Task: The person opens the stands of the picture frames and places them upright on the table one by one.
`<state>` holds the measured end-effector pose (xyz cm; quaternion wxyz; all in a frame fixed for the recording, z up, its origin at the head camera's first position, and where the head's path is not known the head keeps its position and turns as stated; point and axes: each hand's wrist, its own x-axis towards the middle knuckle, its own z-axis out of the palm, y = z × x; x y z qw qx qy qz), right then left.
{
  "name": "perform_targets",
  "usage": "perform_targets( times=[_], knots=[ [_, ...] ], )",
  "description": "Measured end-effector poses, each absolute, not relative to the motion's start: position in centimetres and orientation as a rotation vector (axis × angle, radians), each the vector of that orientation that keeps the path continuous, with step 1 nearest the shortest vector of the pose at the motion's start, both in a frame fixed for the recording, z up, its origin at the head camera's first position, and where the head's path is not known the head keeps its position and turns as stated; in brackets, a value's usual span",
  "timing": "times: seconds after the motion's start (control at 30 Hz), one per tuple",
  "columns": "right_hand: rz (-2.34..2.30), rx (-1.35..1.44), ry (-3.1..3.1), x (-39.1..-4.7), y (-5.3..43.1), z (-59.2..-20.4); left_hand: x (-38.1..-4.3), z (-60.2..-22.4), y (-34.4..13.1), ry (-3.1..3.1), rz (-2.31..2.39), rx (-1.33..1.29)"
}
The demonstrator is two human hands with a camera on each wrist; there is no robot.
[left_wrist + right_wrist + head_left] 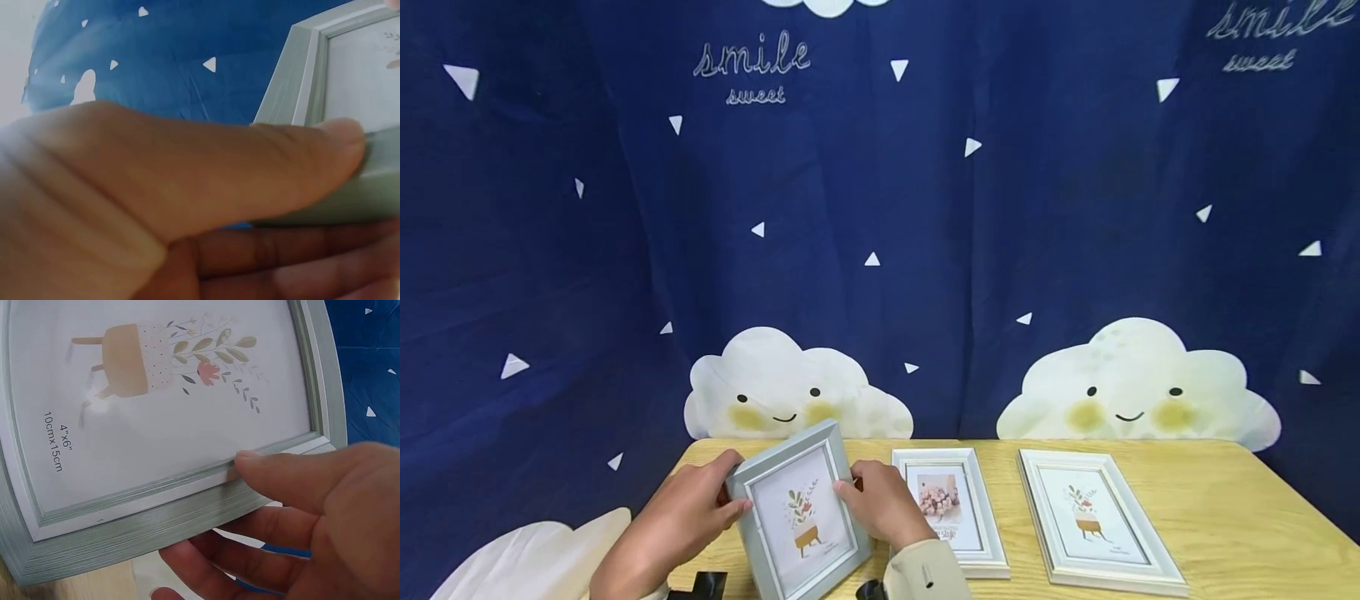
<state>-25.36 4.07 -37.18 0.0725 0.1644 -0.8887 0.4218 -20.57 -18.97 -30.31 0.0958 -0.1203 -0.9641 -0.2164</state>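
Observation:
A grey-green picture frame [805, 517] with a potted-plant print is held tilted up over the left part of the table. My left hand [688, 512] grips its left side, thumb on the front border and fingers behind, as the left wrist view shows. On the opposite side my right hand [883, 500] pinches the border, its thumb [281, 475] on the front and the fingers curled underneath. In the right wrist view the print [128, 359] carries the text 4"x6", 10cmx15cm.
A white picture frame [992, 533] with a pink flower print lies just right of my right hand, partly covered by it. Farther right lies another white frame [1045, 533] with a plant print. Both rest on the wooden table [1232, 508], with a dark blue curtain [925, 208] behind.

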Motion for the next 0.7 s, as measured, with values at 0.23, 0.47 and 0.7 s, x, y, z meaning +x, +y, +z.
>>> perform_targets(
  times=[0.23, 0.47, 0.7],
  knots=[
    [1.275, 0.509, -2.694, -25.2, 4.2, -37.1, -20.7, -30.6, -19.3, -2.853, -0.599, -0.348],
    [1.289, 0.479, -2.717, -24.9, 4.4, -36.5, -20.6, -30.2, -19.3, -2.896, -0.599, -0.291],
    [1.352, 0.445, -2.65, -24.6, 4.6, -35.6, -19.6, -29.1, -19.2, -2.838, -0.452, -0.251]
  ],
)
